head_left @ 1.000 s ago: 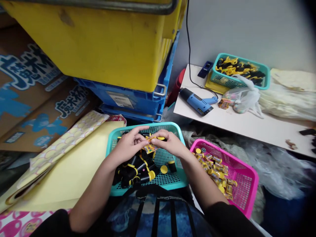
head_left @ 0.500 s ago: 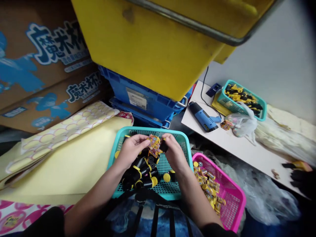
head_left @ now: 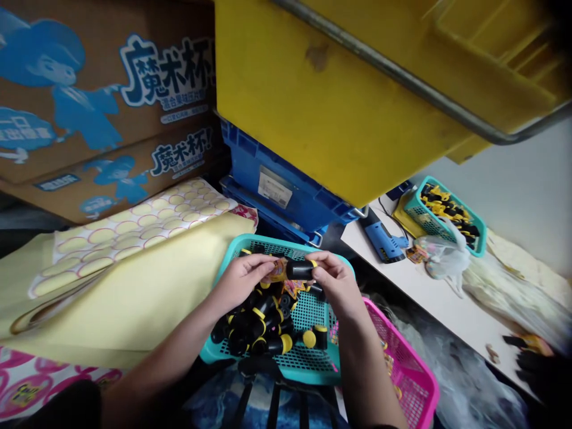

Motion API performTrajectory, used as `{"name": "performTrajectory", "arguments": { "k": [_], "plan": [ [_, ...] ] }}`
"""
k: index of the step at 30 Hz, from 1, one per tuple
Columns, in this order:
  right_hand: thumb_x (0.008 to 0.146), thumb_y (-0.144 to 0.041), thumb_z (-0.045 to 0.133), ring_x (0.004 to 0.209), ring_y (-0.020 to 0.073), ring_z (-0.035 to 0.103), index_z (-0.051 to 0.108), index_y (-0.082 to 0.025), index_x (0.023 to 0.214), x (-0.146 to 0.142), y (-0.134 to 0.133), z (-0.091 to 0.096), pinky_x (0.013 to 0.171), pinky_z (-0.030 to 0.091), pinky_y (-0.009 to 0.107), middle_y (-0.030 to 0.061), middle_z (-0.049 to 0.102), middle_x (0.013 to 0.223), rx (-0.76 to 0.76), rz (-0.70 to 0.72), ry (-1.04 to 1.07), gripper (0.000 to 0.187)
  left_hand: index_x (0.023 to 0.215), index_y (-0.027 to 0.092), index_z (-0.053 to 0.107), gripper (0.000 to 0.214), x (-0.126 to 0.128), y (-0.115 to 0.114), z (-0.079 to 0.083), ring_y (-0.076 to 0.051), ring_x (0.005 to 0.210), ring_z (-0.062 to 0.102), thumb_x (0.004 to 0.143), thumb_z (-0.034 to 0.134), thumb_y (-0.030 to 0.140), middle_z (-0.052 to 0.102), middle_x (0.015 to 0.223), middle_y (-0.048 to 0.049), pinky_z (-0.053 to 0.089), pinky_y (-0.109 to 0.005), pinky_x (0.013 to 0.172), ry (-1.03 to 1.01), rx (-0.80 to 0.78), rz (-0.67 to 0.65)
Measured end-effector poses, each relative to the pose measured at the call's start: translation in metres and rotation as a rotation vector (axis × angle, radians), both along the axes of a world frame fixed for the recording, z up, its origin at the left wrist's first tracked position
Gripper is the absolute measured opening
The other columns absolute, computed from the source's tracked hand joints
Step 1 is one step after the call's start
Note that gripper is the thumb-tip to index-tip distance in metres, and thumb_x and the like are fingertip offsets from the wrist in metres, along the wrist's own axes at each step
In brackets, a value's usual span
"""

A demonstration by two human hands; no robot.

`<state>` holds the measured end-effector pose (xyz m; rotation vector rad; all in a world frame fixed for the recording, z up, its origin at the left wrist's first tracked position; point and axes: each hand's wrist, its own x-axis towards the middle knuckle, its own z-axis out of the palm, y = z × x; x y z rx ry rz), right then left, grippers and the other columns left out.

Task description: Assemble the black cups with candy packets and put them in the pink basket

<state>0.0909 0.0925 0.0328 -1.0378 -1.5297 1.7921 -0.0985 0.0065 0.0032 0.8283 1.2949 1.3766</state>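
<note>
Over a teal basket (head_left: 279, 243), my two hands meet. My left hand (head_left: 245, 277) pinches an orange printed plastic sleeve (head_left: 279, 270) between thumb and fingers. In my right hand (head_left: 335, 279) is a small black cylindrical container (head_left: 299, 270) with a yellow end, held lying sideways. Its left end touches the sleeve or sits just inside it; I cannot tell which. More black containers with yellow caps (head_left: 261, 328) lie heaped in the basket below, mostly on its left side. Another orange printed piece (head_left: 292, 288) shows just under my hands.
Right of my forearm stands a pink basket (head_left: 422, 381) with wrapped yellow pieces. A blue heat gun (head_left: 381, 235) and another teal basket (head_left: 480, 238) are on a white table (head_left: 440, 292). Ahead are blue crates (head_left: 277, 185) under a yellow bin (head_left: 313, 119); cartons (head_left: 102, 137) stand left.
The black container has come up level beside the sleeve, and the sleeve has narrowed in my left fingers. The camera view has turned left, so the surroundings appear further right.
</note>
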Motion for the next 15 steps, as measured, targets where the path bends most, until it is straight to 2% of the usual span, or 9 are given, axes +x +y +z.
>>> {"name": "performTrajectory", "arguments": {
  "k": [4,9,13,15],
  "plan": [
    [0.067,-0.036,0.081,0.062,0.0112,0.057,0.07,-0.021,0.089,-0.006,0.0,0.002,0.06,0.048,0.023,-0.0016,0.064,0.072,0.032,0.01,-0.092,0.029,0.094,0.02,0.075,0.026,-0.006,-0.001,0.003,-0.022,0.088,0.071,0.08,0.063,0.038,0.076,0.097,-0.0045,0.06,-0.032,0.074,0.008,-0.002,-0.041],
    [0.065,-0.032,0.082,0.065,0.0125,0.06,0.07,-0.021,0.09,-0.011,-0.004,-0.001,0.063,0.051,0.025,-0.0009,0.067,0.074,0.063,-0.019,-0.131,0.03,0.098,0.02,0.074,0.028,-0.006,-0.001,-0.001,-0.022,0.092,0.071,0.081,0.063,0.04,0.076,0.102,-0.0054,0.061,-0.032,0.075,-0.033,-0.018,-0.046],
    [0.065,-0.032,0.082,0.071,0.016,0.064,0.07,-0.023,0.095,-0.018,-0.013,-0.01,0.066,0.054,0.029,0.002,0.07,0.084,0.121,-0.101,-0.148,0.034,0.102,0.02,0.072,0.032,-0.006,-0.001,-0.001,-0.022,0.093,0.071,0.071,0.073,0.029,0.074,0.107,-0.006,0.059,-0.034,0.082,-0.079,0.001,-0.044],
    [0.066,-0.031,0.082,0.077,0.0172,0.065,0.07,-0.025,0.095,-0.023,-0.018,-0.015,0.071,0.055,0.03,0.0029,0.07,0.093,0.153,-0.094,-0.109,0.032,0.101,0.019,0.071,0.034,-0.008,-0.003,0.0,-0.021,0.091,0.071,0.067,0.076,0.022,0.075,0.104,-0.0055,0.058,-0.033,0.083,-0.108,0.015,-0.052]
  ]
}}
